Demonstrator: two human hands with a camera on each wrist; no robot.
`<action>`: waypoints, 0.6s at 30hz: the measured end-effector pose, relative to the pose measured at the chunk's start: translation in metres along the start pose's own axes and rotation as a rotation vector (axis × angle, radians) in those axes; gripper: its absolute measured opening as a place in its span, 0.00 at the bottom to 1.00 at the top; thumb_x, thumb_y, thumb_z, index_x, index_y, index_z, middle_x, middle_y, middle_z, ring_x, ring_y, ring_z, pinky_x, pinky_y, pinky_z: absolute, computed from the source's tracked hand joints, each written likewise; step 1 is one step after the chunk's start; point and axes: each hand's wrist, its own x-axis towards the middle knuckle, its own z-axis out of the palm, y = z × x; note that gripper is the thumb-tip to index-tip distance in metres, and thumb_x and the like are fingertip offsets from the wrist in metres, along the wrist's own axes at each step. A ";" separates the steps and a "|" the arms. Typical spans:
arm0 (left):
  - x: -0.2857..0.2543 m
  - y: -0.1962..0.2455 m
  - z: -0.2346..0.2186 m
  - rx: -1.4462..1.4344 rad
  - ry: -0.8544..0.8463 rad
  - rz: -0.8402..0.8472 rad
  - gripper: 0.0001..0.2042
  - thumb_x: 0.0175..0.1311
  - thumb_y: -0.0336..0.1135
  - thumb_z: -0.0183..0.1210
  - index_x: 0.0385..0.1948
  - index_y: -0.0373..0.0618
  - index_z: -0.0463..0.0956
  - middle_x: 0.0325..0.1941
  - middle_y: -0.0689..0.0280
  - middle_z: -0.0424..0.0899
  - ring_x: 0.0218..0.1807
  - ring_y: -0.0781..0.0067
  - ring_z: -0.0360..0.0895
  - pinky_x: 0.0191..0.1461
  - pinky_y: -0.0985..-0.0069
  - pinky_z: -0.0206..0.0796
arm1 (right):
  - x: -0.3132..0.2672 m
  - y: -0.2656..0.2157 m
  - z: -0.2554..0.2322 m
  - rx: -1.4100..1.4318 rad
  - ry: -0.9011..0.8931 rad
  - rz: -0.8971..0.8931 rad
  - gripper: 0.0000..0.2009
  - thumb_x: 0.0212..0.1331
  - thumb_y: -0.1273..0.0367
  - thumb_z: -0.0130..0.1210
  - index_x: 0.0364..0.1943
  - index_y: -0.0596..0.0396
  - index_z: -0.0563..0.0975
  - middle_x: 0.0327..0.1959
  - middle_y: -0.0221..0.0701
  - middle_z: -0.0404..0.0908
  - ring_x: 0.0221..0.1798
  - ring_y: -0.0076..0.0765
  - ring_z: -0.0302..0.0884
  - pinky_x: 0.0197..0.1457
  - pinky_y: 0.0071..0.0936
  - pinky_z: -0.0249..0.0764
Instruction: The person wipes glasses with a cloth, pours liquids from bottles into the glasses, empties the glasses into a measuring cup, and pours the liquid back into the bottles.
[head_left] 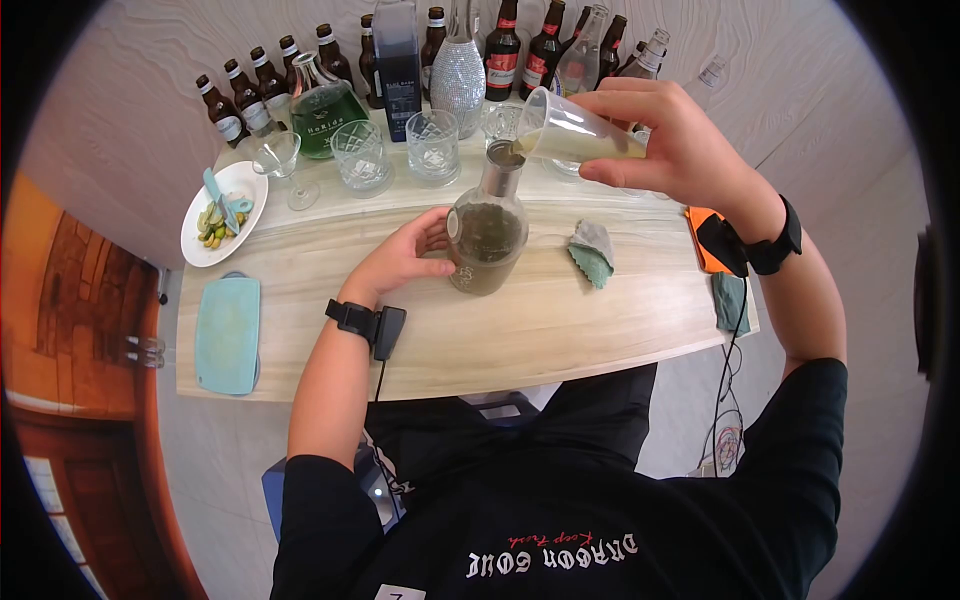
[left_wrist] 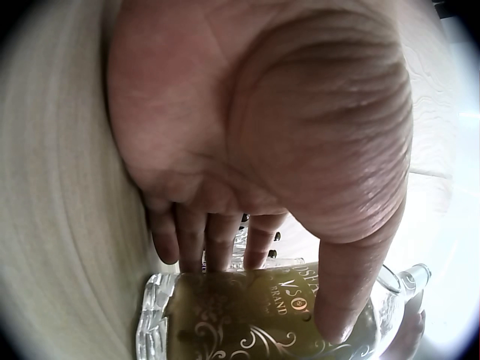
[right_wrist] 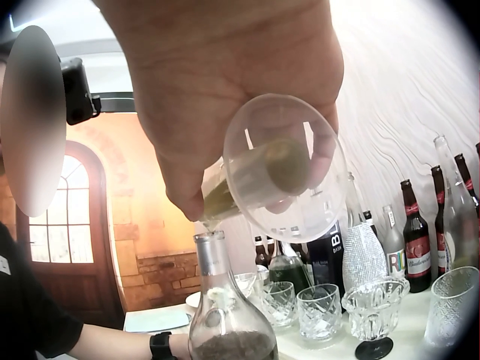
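Note:
My left hand (head_left: 408, 256) holds a clear glass brandy bottle (head_left: 490, 240) low on its body, the thumb in front and the fingers behind. The bottle stands upright on the table, and murky greenish-brown liquid fills much of it. White scrollwork and lettering show on its side in the left wrist view. Above it, my right hand (head_left: 670, 140) grips a clear plastic cup (head_left: 570, 135) tipped to the left. The cup's lower edge is right at the bottle's mouth (right_wrist: 208, 236). Pale yellow-green liquid (right_wrist: 214, 202) runs down from the cup there.
A grey-green cloth (head_left: 592, 250) lies right of the bottle. At the left are a light-blue board (head_left: 228, 335) and a white plate (head_left: 255, 180) with cut fruit and a knife. Cut-glass tumblers (head_left: 433, 150), a green-filled decanter (head_left: 325, 110) and several brown bottles (head_left: 503, 50) line the back.

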 end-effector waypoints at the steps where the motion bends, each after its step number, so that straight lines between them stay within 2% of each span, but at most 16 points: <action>1: 0.000 0.000 0.000 0.000 0.000 0.001 0.40 0.52 0.26 0.72 0.69 0.43 0.61 0.66 0.66 0.72 0.69 0.69 0.67 0.76 0.68 0.56 | 0.000 0.000 -0.001 -0.007 -0.006 0.000 0.22 0.51 0.63 0.70 0.49 0.59 0.82 0.30 0.35 0.76 0.29 0.35 0.73 0.35 0.29 0.73; 14: 0.000 -0.002 0.000 -0.018 0.005 0.006 0.39 0.53 0.27 0.73 0.69 0.43 0.62 0.66 0.66 0.72 0.69 0.70 0.68 0.74 0.68 0.58 | 0.007 -0.001 -0.008 -0.066 -0.050 -0.013 0.22 0.50 0.61 0.70 0.48 0.59 0.82 0.28 0.35 0.76 0.28 0.37 0.75 0.34 0.30 0.72; 16: 0.000 -0.002 0.000 -0.020 0.009 0.004 0.39 0.53 0.27 0.73 0.68 0.43 0.62 0.66 0.66 0.72 0.69 0.70 0.68 0.74 0.68 0.58 | 0.007 -0.002 -0.012 -0.098 -0.153 0.070 0.28 0.51 0.58 0.71 0.53 0.61 0.81 0.33 0.39 0.80 0.35 0.42 0.76 0.40 0.33 0.72; 18: 0.000 -0.002 0.000 -0.024 0.000 0.008 0.39 0.53 0.27 0.72 0.68 0.43 0.62 0.66 0.66 0.72 0.68 0.69 0.68 0.74 0.68 0.58 | 0.009 -0.003 -0.013 -0.097 -0.157 0.066 0.27 0.51 0.58 0.71 0.53 0.61 0.81 0.33 0.39 0.80 0.34 0.41 0.76 0.40 0.33 0.72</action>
